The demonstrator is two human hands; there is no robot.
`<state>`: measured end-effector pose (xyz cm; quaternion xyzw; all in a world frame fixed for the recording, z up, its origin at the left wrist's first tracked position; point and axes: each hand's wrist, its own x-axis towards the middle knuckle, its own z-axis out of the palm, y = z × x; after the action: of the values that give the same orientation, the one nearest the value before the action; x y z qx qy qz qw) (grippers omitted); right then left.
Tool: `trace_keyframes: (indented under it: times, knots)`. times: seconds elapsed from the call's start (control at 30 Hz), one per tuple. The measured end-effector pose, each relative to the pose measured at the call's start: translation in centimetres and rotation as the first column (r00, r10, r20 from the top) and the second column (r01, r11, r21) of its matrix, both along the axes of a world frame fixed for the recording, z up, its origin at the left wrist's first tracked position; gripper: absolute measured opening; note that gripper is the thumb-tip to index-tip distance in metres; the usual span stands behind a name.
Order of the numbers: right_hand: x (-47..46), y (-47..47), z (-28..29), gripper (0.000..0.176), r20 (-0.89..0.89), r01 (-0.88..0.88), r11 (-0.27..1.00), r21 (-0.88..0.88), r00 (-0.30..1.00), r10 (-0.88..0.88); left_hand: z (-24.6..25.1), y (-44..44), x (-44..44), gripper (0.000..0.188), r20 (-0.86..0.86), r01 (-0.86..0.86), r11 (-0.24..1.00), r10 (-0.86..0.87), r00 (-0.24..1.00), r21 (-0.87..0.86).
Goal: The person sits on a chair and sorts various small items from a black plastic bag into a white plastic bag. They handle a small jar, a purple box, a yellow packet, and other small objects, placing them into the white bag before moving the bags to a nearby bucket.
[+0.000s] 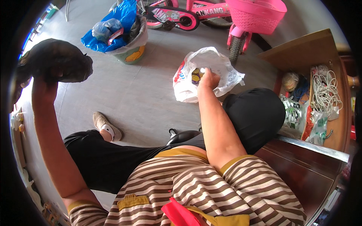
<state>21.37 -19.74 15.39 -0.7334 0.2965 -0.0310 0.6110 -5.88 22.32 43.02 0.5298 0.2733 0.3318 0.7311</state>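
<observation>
At the far left, my left hand point(46, 80) is raised and dark in shadow. It holds a black bundle point(60, 60), perhaps a plastic bag, whose bulk hides my fingers. My right hand point(209, 80) reaches into the mouth of a white plastic bag point(185, 91) with red and blue print. Beside its fingertips inside the bag is a yellow-and-dark patterned item point(196, 76). Whether my fingers grip that item cannot be made out. The bag sits on the floor in front of my right knee, its mouth spread wide.
A bin point(128, 56) with a blue plastic bag point(124, 17) stands ahead. Behind it is a pink child's bicycle point(212, 11) with a basket point(254, 15). To the right, an open drawer point(308, 154) holds coiled white cable point(326, 91) and plastic packets point(292, 111).
</observation>
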Motion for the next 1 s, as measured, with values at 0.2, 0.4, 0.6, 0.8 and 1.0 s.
trace_keyframes:
  times: [0.2, 0.4, 0.6, 0.8, 1.0]
  knots:
    - [-1.5, 0.9, -3.0, 0.043, 0.091, -0.353, 0.802, -0.482, 0.89, 0.446, -4.9, 7.7, -1.8, 0.042, 0.023, 0.348, 0.927, -0.354, 0.935, 0.139]
    - [-3.1, 9.5, 9.2, 0.015, 0.459, -0.582, 0.803, -0.133, 0.682, 0.57, -5.8, 11.6, -6.0, 0.047, 0.107, 0.57, 0.818, -0.575, 0.811, 0.081]
    - [-0.9, 13.2, 23.9, 0.005, 0.827, -0.507, 0.843, -0.177, 0.388, 0.407, -7.5, 12.1, -5.2, 0.047, 0.013, 0.576, 0.816, -0.577, 0.817, 0.046]
    - [1.5, 15.9, 31.4, 0.013, 0.575, -0.44, 0.521, -0.731, 0.013, 0.818, -8.7, 11.0, -1.0, 0.047, -0.031, 0.589, 0.807, -0.588, 0.808, 0.042]
    - [1.5, 13.3, 29.2, 0.022, -0.183, -0.2, -0.306, -0.931, -0.469, 0.864, -7.7, 8.6, 0.2, 0.048, -0.148, 0.49, 0.868, -0.475, 0.867, 0.082]
